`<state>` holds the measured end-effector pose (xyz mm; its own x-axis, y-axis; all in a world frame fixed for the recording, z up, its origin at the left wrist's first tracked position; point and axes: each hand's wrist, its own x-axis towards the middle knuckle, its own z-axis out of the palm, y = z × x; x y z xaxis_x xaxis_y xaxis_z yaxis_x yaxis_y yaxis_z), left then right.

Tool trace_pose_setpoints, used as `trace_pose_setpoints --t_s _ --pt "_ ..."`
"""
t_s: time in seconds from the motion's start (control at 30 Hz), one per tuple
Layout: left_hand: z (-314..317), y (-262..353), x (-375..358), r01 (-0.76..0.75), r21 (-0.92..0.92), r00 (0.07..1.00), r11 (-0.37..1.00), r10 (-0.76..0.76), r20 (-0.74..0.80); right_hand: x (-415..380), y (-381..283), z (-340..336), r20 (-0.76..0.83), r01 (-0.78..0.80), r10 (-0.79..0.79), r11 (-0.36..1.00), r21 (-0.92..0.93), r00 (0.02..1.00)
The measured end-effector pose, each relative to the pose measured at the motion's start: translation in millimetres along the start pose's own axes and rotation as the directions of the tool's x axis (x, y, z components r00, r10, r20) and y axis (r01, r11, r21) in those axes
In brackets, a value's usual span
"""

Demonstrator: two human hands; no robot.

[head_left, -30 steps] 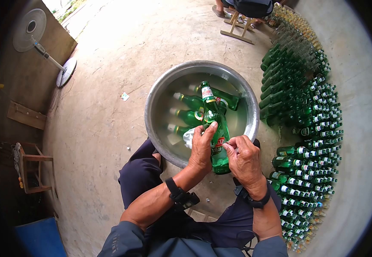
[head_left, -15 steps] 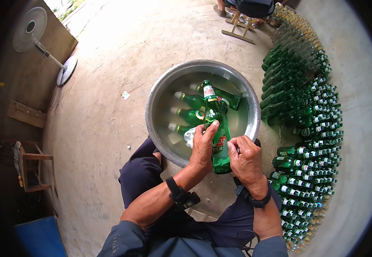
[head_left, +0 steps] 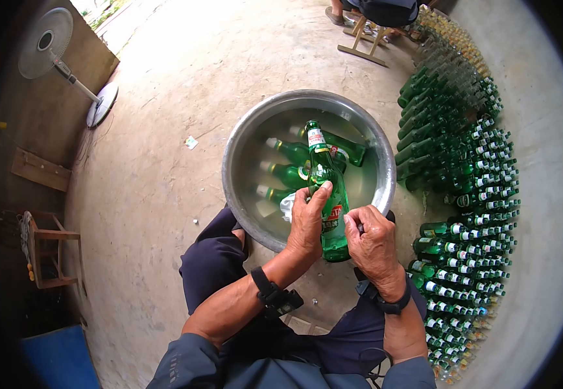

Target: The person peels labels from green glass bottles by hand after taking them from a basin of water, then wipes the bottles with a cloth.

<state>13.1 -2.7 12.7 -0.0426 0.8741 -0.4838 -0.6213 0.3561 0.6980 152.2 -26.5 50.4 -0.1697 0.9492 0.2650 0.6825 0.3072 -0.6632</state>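
Observation:
My left hand is closed around the middle of a green glass beer bottle, with the thumb lying across its front. The bottle leans with its neck away from me, over the near side of a round metal basin. It has a white neck label and a red-marked label on the body. Beside the body label, my right hand is curled with thumb and fingers pinched together; a small dark bit shows there, too hidden to name. Several green bottles lie in the basin's cloudy water, near a crumpled white piece.
Rows of green bottles stand and lie along the wall on the right. A person sits on a wooden stool at the top. A fan, a small wooden stool and a blue panel are at the left.
Almost nothing differs. Both hands keep their hold and position at the bottle, while the whole view shifts very slightly.

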Motion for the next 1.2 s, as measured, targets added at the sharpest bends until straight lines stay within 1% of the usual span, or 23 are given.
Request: trace_pose_setpoints --t_s 0.17,0.37,0.43,0.47,0.5,0.53,0.57,0.63,0.67,0.8,0.87,0.97,1.1,1.13,1.2 --pt "-3.0 -1.8 2.3 0.001 -0.001 0.999 1.0 -0.001 -0.035 0.5 -0.7 1.3 0.013 0.002 -0.002 1.0 0.008 1.0" --pt "-3.5 0.6 1.5 0.001 -0.001 1.0 1.0 -0.001 -0.031 0.8 -1.2 2.6 -0.007 -0.001 0.001 1.0 0.024 1.0" --pt "-4.1 0.4 0.6 -0.002 -0.016 1.0 1.0 0.002 -0.012 1.6 -2.1 2.1 -0.06 -0.016 0.018 0.999 0.041 0.998" --pt "-4.2 0.3 0.2 -0.004 -0.032 1.0 0.999 0.005 0.007 2.0 -3.1 1.6 -0.06 -0.016 0.018 0.999 0.04 0.998" --pt "-4.6 -0.4 0.9 -0.004 -0.032 1.0 0.999 0.005 0.007 2.5 -4.7 1.0 -0.113 -0.032 0.041 0.997 0.077 0.993" --pt "-5.1 -1.7 2.3 0.002 -0.066 0.999 0.998 0.0 0.036 2.7 -5.7 0.2 -0.166 -0.046 0.065 0.992 0.114 0.984" --pt "-5.1 -2.4 3.2 0.01 -0.099 0.998 0.995 -0.003 0.065 2.9 -5.9 -0.8 -0.166 -0.046 0.064 0.992 0.113 0.984" --pt "-3.8 -1.6 3.1 0.006 -0.105 0.998 0.994 0.0 0.056 3.0 -4.9 -3.0 -0.254 -0.054 0.095 0.985 0.164 0.963" --pt "-3.2 -0.9 3.1 0.002 -0.11 0.999 0.994 0.003 0.046 1.6 -2.7 -4.1 -0.268 -0.065 0.108 0.984 0.164 0.957" --pt "-5.9 5.3 5.3 -0.009 -0.132 1.0 0.991 0.012 0.027 0.4 1.8 -4.6 -0.293 -0.1 0.165 0.969 0.226 0.942" --pt "-11.9 9.3 10.2 0.036 -0.164 0.996 0.986 -0.021 0.09 0.7 2.3 -4.4 -0.309 -0.096 0.178 0.96 0.262 0.934" --pt "-16.5 16.6 13.5 0.001 -0.167 0.991 0.986 0.021 0.13 0.9 4.2 -1.4 -0.309 -0.09 0.18 0.955 0.284 0.934" --pt "-22.1 29.1 14.3 -0.011 -0.23 0.992 0.973 0.039 0.117 2.0 2.0 2.0 -0.304 -0.095 0.183 0.954 0.284 0.935" --pt "-22.7 34.4 10.8 0.019 -0.247 0.989 0.969 0.019 0.15 1.9 1.7 2.7 -0.304 -0.094 0.182 0.955 0.283 0.935" --pt "-24.3 41.8 7.4 0.025 -0.265 0.985 0.964 0.021 0.169 2.1 2.0 4.3 -0.302 -0.094 0.181 0.955 0.281 0.936"
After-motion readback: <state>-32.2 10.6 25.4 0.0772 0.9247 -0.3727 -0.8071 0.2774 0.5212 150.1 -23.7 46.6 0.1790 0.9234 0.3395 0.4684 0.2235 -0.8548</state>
